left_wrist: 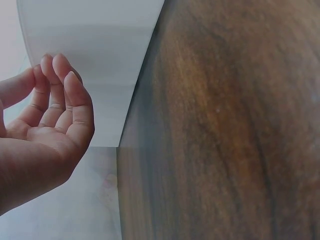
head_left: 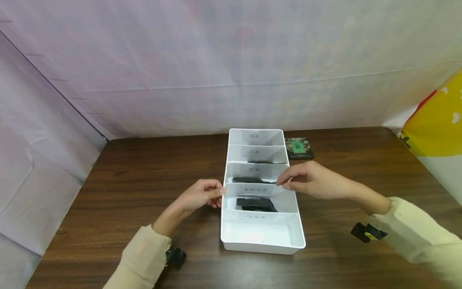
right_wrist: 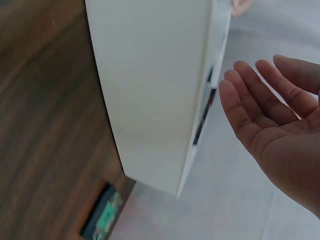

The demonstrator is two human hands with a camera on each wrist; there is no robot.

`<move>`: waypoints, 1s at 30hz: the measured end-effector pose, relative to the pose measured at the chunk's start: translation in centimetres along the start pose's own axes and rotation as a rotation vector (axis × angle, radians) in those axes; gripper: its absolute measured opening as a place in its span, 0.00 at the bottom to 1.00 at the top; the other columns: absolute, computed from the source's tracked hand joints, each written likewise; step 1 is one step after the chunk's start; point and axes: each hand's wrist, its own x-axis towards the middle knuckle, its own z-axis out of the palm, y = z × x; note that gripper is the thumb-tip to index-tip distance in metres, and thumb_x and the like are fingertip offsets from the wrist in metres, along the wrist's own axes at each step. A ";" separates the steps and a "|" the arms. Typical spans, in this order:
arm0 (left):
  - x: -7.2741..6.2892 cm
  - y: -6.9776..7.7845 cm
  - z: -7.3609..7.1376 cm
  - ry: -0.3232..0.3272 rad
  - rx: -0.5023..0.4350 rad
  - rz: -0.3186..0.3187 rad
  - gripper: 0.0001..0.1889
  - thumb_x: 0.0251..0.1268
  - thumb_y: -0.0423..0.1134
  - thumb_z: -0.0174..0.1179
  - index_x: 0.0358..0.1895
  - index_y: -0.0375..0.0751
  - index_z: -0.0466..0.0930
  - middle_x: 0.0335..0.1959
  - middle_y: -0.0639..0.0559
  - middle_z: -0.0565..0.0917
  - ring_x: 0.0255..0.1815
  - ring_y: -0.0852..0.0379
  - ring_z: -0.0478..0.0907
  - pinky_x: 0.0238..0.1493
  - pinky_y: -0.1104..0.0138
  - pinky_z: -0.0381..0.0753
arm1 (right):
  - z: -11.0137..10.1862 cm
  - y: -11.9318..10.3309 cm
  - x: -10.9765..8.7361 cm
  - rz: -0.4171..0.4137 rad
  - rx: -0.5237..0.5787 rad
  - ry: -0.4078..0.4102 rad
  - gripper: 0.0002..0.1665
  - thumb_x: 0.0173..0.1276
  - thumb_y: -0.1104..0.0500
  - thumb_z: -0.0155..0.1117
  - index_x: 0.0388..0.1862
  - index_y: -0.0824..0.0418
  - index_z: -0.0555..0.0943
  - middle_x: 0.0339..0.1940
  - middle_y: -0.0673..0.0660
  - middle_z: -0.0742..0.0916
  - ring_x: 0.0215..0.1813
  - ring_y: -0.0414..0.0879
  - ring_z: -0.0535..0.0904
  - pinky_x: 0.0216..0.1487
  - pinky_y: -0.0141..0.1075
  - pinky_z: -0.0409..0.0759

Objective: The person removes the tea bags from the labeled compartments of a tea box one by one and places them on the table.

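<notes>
A long white divided storage box stands on the table with its compartments in a row from back to front. Its thin walls carry small handwritten labels. My left hand pinches the box's left rim between thumb and index finger. Over the right rim, by the middle divider, hovers my right hand; its fingers are loosely bent with nothing between them in the right wrist view. Below its fingertips a dark flat packet lies in the middle compartment. Another black packet sits one compartment nearer, and a dark edge shows one farther back.
Beside the box's back right corner lies a dark packet with a green label on the brown wooden table. A pale cloth hangs behind and at the left. Yellow patterned fabric hangs at the far right.
</notes>
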 end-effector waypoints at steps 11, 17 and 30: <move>0.0 0.1 0.0 -0.004 -0.012 -0.004 0.12 0.67 0.32 0.50 0.34 0.21 0.69 0.20 0.49 0.76 0.23 0.58 0.74 0.29 0.68 0.74 | 2.6 0.1 -0.3 -0.120 0.066 -0.057 0.09 0.64 0.67 0.58 0.41 0.63 0.82 0.44 0.58 0.83 0.47 0.45 0.77 0.44 0.37 0.77; 0.0 0.1 -0.1 -0.003 -0.002 -0.011 0.11 0.67 0.33 0.50 0.32 0.24 0.70 0.20 0.49 0.76 0.24 0.57 0.74 0.31 0.66 0.75 | 3.3 0.3 -0.3 -0.172 0.051 -0.076 0.09 0.63 0.67 0.59 0.40 0.63 0.83 0.45 0.57 0.83 0.49 0.47 0.77 0.47 0.36 0.76; 0.0 0.1 -0.1 -0.005 -0.008 -0.016 0.11 0.67 0.33 0.50 0.32 0.24 0.70 0.20 0.48 0.75 0.24 0.57 0.74 0.31 0.64 0.75 | 3.7 0.4 -0.5 -0.207 0.026 -0.095 0.09 0.63 0.68 0.58 0.39 0.64 0.84 0.46 0.60 0.82 0.48 0.50 0.77 0.44 0.35 0.77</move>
